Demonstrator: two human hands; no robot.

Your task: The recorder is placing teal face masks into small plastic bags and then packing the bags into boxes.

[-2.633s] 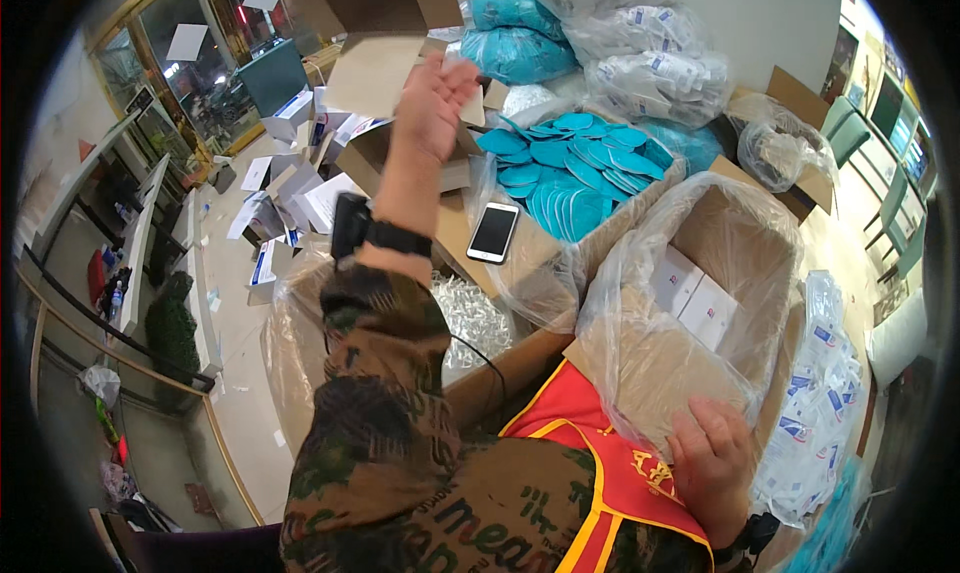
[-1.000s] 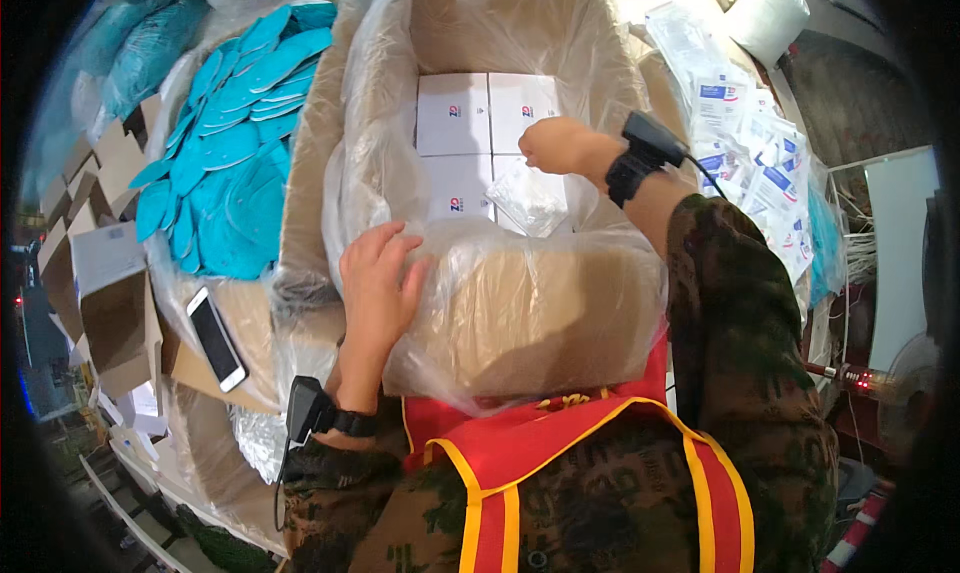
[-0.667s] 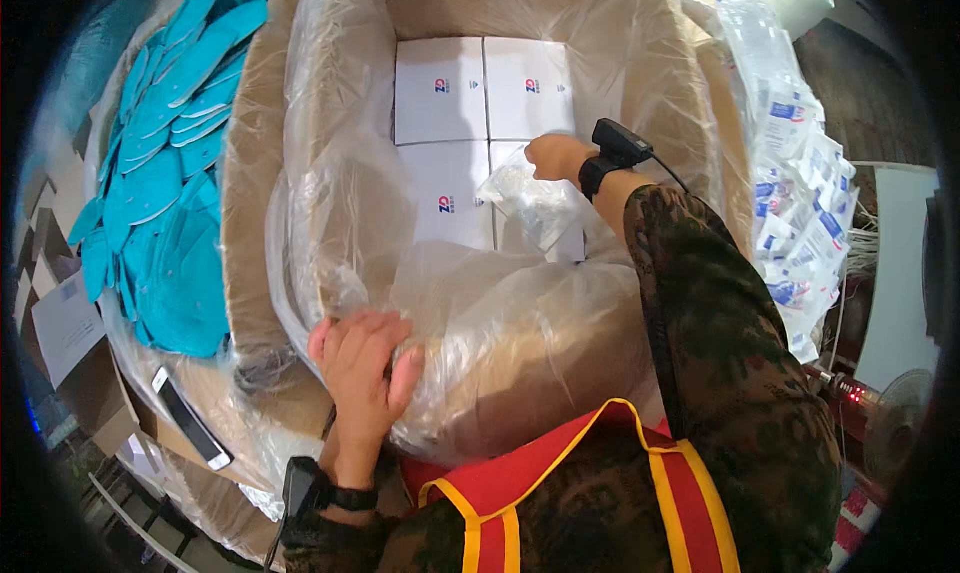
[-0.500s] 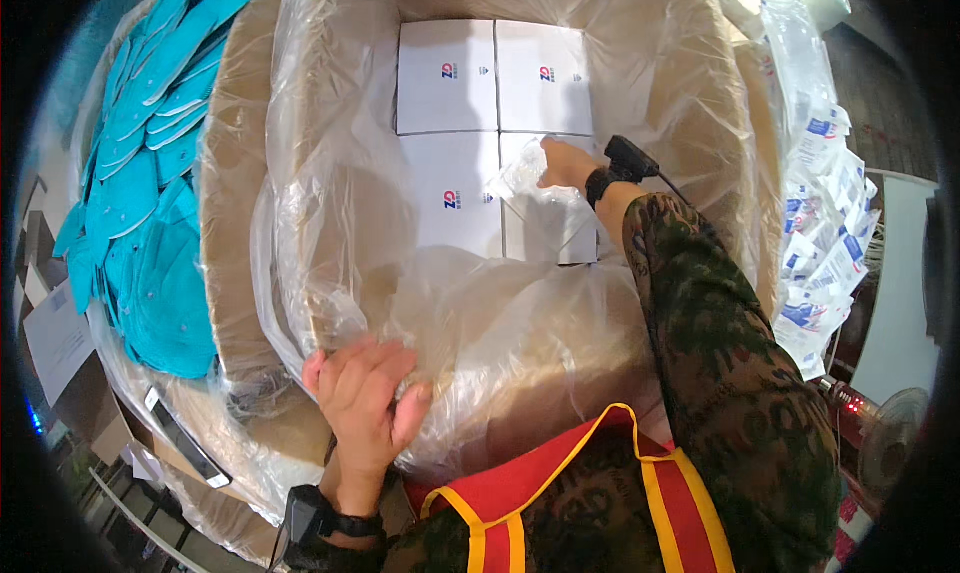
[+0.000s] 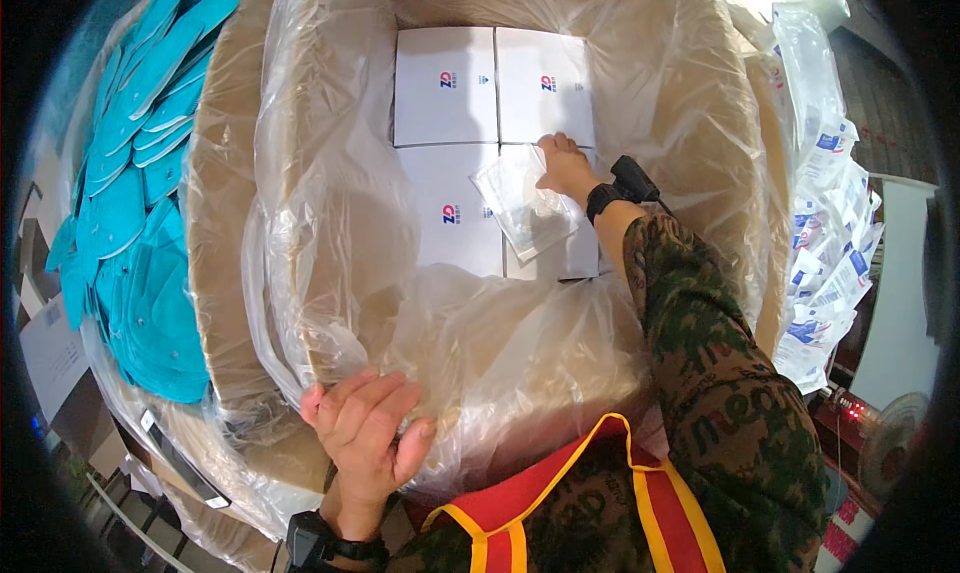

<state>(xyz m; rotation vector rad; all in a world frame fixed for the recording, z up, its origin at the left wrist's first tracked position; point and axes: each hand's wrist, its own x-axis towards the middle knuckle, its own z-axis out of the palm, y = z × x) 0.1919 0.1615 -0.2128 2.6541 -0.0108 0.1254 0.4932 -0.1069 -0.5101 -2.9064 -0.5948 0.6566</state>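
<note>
Inside a large carton lined with clear film, white boxes (image 5: 445, 88) lie side by side in two rows. My right hand (image 5: 566, 167) reaches in above the near right box and pinches the edge of a flat clear plastic packet (image 5: 525, 201). The packet covers part of that box; what it holds, if anything, I cannot make out. At the carton's near left edge, my left hand (image 5: 368, 423) rests on the plastic liner (image 5: 500, 333), its fingers stretched out and a little apart, the thumb away from them. Nothing shows in it.
On the left, teal flat pieces (image 5: 150, 243) are heaped in another lined carton. To the right, several white and blue printed packets (image 5: 825, 253) are piled beside the carton wall (image 5: 735, 153). A small fan (image 5: 893, 438) stands at the lower right.
The plastic packet in my right hand has spread out flatter over the near boxes. My left hand has stayed at the carton's edge. The view has shifted slightly.
</note>
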